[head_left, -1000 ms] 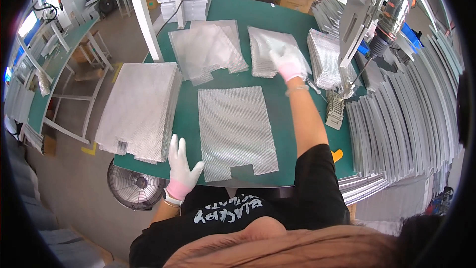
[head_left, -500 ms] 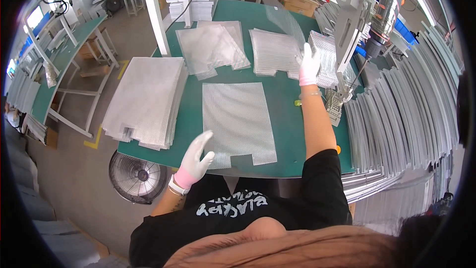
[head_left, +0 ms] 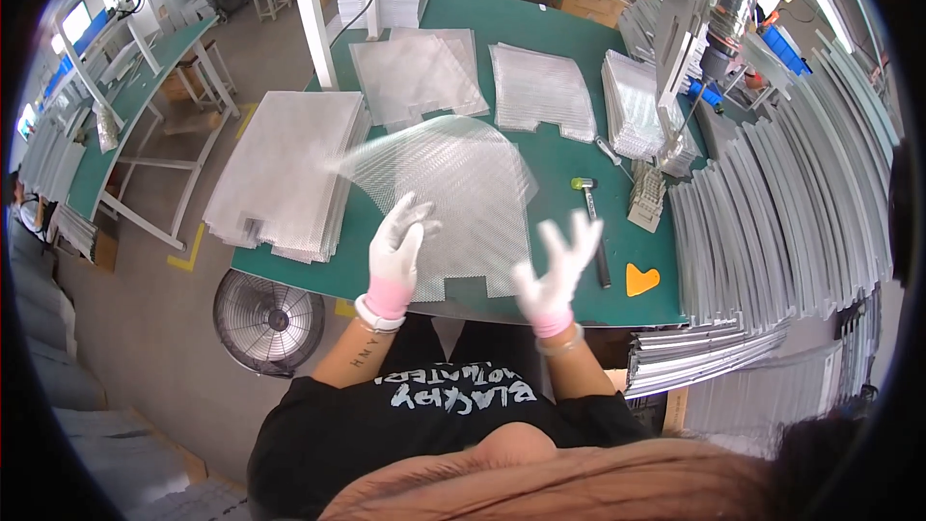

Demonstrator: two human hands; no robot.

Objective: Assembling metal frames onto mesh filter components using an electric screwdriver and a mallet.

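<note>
A curved, motion-blurred mesh sheet is above another mesh sheet, which lies flat before me with a notch in its near edge. My left hand, in a white glove with a pink cuff, is at the left side of these sheets, its fingers stretched up and apart. Whether it touches the curved sheet I cannot tell. Beyond the near right corner of the flat sheet, my right hand, gloved the same way, is spread and slightly blurred, with nothing in it.
On the green table, a thick mesh stack stands left, with more stacks at the back. A hammer, a screwdriver and an orange scraper-like piece lie right, near a mounted power driver. Grey panels crowd the right.
My right hand has come back from the far stack to the near edge. A mesh sheet from there now curves over the flat one. My left hand has moved slightly right and farther out.
</note>
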